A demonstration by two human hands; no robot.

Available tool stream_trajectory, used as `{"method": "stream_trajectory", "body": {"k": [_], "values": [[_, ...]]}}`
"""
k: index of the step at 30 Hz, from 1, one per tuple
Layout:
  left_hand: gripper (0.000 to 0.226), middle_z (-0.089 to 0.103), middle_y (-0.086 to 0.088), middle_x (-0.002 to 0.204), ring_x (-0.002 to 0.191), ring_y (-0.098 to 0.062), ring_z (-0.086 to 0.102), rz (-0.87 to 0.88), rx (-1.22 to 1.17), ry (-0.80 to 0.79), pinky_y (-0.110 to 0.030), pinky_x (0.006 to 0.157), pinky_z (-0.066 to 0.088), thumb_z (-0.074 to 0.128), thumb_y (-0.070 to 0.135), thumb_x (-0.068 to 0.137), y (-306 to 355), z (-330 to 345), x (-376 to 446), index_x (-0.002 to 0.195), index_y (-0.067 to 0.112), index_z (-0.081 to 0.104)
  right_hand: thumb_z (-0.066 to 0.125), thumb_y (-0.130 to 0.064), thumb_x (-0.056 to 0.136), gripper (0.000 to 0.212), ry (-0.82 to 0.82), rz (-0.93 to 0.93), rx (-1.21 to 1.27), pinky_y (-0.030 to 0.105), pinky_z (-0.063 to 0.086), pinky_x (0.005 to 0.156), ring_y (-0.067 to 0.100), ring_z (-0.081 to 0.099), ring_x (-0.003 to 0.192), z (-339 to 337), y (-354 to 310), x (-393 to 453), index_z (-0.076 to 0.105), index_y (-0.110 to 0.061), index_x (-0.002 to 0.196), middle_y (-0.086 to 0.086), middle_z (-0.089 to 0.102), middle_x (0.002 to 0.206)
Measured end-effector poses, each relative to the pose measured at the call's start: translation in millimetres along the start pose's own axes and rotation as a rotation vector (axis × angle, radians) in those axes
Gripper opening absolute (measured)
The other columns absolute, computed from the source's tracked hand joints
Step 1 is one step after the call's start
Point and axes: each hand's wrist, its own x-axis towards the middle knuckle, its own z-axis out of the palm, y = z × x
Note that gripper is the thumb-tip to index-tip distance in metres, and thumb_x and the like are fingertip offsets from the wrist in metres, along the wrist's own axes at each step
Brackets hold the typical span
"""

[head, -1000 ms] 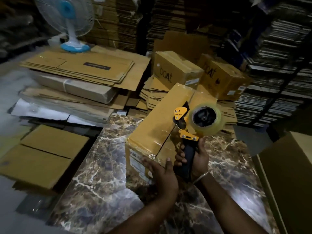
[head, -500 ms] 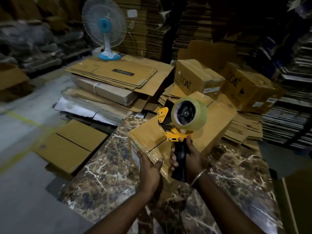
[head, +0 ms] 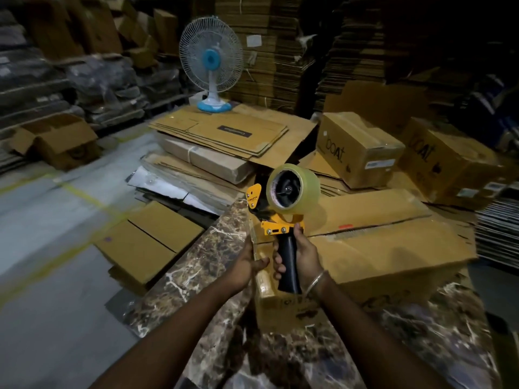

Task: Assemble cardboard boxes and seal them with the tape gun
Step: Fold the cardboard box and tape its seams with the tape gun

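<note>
Landmark: marble-patterned table [head: 196, 279], brown with pale veins, foreground centre.

1. Cardboard box [head: 373, 245]: lies on the table's far right part, its top flaps closed with the centre seam running away to the right; a small red mark sits beside the seam. Printing on its near face is too dark and blurred to read.
2. Tape gun [head: 283, 217]: yellow frame, black handle, clear tape roll [head: 293, 189] uppermost; held upright above the box's near left corner.
3. Right hand [head: 302, 252]: fingers curled tight around the black handle, thumb up near the yellow frame; a thin metal bangle [head: 317, 282] at the wrist.
4. Left hand [head: 245, 265]: at the box's near left end over the table edge, thumb pressed to the box corner; the remaining fingers appear to wrap behind the end face, though they are mostly hidden.
5. Flattened cartons [head: 219, 133]: stacked beyond the table's far left corner.
6. Table fan [head: 211, 64]: white cage, blue hub and base; stands on the flattened cartons.
7. Two closed printed boxes [head: 359, 150]: beyond the table's far edge, behind the box being worked.
8. Flat cardboard sheet [head: 148, 242]: on the floor just left of the table.
</note>
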Motion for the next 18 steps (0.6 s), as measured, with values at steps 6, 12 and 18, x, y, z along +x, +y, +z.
{"method": "stream_trajectory", "body": {"k": [6,12,18], "values": [[0.052,0.071,-0.006,0.099,0.093,-0.025,0.069,-0.079,0.156,0.122,-0.035,0.079,0.057,0.068,-0.001,0.086,13.6,-12.6,2.9,0.132,0.014,0.05,0.078,-0.076,0.059,0.078,-0.167,0.004,0.113,0.027,0.044,0.042,0.019,0.047,0.038,-13.9,10.8,10.7,0.061,-0.002,0.079,0.01,0.051,0.057],[0.021,0.069,-0.012,0.093,0.083,-0.028,0.065,0.012,-0.041,0.562,-0.029,0.066,0.049,0.047,0.02,0.103,47.9,-3.3,16.0,0.096,0.01,0.064,0.066,-0.07,0.081,0.071,-0.375,-0.004,0.239,0.033,0.051,0.056,0.023,0.06,0.052,-26.6,17.7,14.8,0.067,0.0,0.093,0.013,0.063,0.071],[0.059,0.061,-0.008,0.054,0.056,-0.021,0.056,-0.412,-0.374,0.361,-0.029,0.055,0.049,0.04,0.053,0.101,71.5,13.8,31.5,0.075,0.004,0.06,0.086,-0.072,0.048,0.081,-0.18,-0.059,0.179,0.028,0.042,0.04,0.021,0.044,0.035,-15.1,15.9,3.5,0.063,0.002,0.074,0.015,0.049,0.054]]}}
